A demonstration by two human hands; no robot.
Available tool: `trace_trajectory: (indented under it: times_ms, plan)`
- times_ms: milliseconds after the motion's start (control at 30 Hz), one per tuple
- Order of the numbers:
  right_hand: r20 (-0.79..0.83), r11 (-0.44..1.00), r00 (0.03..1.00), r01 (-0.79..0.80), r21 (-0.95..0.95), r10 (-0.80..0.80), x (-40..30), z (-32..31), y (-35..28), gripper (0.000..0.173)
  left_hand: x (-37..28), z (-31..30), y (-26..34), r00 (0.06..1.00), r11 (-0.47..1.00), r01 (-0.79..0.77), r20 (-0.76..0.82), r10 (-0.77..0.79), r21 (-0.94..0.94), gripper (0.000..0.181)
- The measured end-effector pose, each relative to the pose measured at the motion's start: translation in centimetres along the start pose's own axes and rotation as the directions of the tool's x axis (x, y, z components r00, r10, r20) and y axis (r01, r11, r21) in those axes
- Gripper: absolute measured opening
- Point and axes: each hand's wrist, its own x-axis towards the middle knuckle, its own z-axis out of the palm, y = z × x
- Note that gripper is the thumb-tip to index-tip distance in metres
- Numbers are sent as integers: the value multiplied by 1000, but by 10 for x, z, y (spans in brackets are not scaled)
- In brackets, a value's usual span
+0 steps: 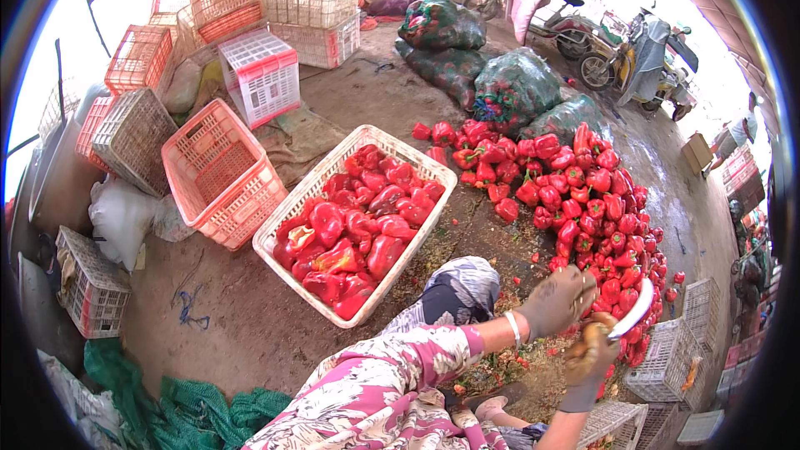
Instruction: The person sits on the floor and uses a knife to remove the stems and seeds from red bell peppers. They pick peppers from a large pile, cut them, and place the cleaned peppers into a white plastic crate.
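My right hand (590,353), in a stained glove, grips a knife with a curved pale blade (636,312) that points up and away from me. Just left of it is my left hand (556,301), also gloved, with a white band at the wrist. Its fingers are bent in front of a large heap of red bell peppers (587,194), and whether they hold anything is hard to make out. To my left, a white plastic crate (400,275) stands on the ground, filled with red peppers (359,225), some of them looking cut or split.
An orange-red plastic crate (234,200) sits beyond the white one, near more stacked crates (312,0). Green mesh sacks of peppers (515,84) lie behind the heap. Pepper scraps (500,359) litter the ground at my feet. Grey crates (665,359) stand right; green netting (200,409) lies lower left.
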Motion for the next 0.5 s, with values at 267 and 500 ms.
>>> trace_trajectory:
  times_ms: [267,500]
  plan:
    - [-464,894,886,-205,-399,-4,42,-170,-11,12,19,-201,-110,905,931,244,-410,-119,270,20]
    - [-624,773,781,-418,-478,36,31,-222,8,11,-52,-380,-232,599,497,771,-718,-353,398,44]
